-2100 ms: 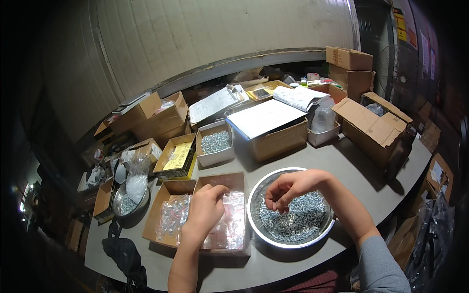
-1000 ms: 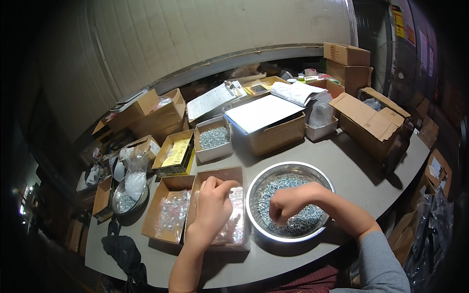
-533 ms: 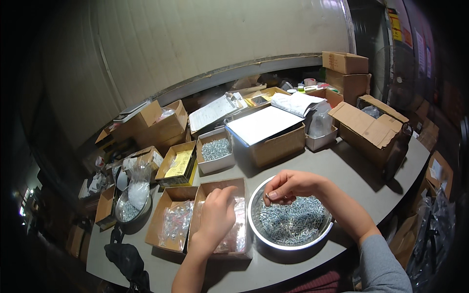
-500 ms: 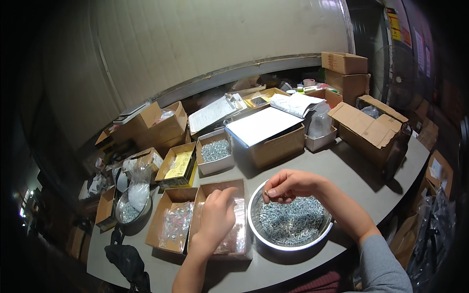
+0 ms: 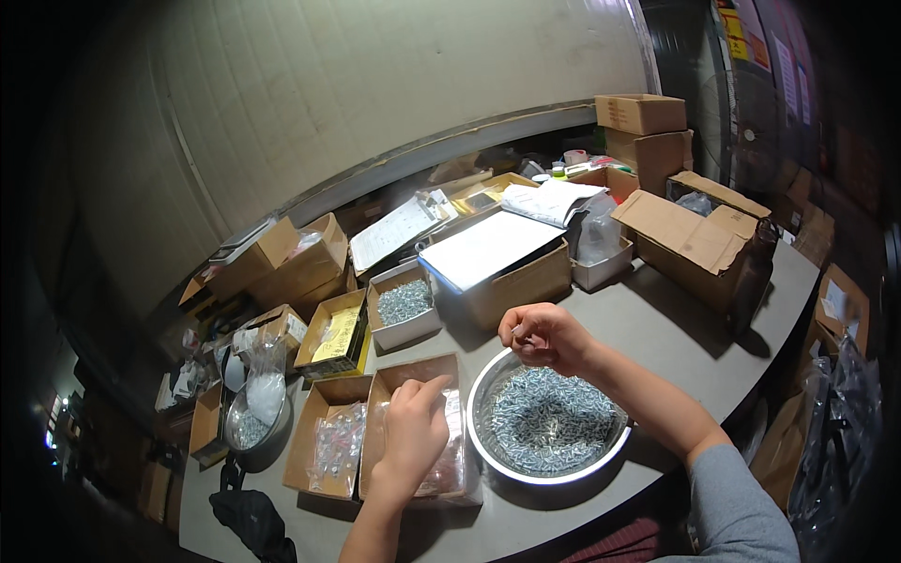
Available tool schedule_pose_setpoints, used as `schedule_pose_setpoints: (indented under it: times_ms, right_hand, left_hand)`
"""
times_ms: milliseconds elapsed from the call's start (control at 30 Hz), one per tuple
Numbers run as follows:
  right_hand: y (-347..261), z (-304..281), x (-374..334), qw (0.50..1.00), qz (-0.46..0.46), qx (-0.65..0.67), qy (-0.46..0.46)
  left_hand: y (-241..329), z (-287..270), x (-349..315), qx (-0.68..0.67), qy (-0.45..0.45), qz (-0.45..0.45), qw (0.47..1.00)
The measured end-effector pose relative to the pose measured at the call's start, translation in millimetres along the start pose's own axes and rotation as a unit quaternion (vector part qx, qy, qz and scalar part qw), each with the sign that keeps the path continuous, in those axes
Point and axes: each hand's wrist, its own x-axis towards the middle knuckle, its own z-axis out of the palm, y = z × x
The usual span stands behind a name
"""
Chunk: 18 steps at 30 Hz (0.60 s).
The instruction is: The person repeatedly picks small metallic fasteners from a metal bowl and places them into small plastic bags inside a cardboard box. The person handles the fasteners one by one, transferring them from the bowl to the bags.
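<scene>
My left hand (image 5: 415,433) is over the right one of two cardboard boxes, just above clear plastic bags (image 5: 452,413). Its fingers curl down, with the index finger pointing right; what they grip, if anything, is hidden. Above the far rim of a round metal bowl (image 5: 481,452), my right hand (image 5: 544,336) is closed, thumb against curled fingers. Whatever sits in that pinch is too small to name. Many small silvery screws (image 5: 554,422) fill the bowl, with a hollow in their middle. The left box (image 5: 300,460) holds clear bags of small metal parts (image 5: 340,439).
Behind the boxes stand a white carton of small metal parts (image 5: 405,302) and a box with yellow paper (image 5: 338,333). A white board (image 5: 493,246) lies on a larger carton. An open-flapped carton (image 5: 694,235) is at right. A second bowl (image 5: 253,422) stands left, near a black cloth-like item (image 5: 251,521).
My right hand has risen slightly and moved toward the bowl's far side. My left hand stays over the same box. The whole view has shifted a little.
</scene>
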Motion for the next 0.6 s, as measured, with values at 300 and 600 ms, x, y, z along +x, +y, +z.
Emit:
schedule_pose_setpoints:
  times_ms: [300,600]
  right_hand:
    - [4,-12,11,0.965,0.087,0.225,0.101]
    - [14,-35,-5,0.874,-0.027,0.436,0.215]
  left_hand:
    - [-3,11,-2,-0.027,-0.009,-0.019,0.999]
    - [13,4,-4,-0.103,-0.011,0.03,0.994]
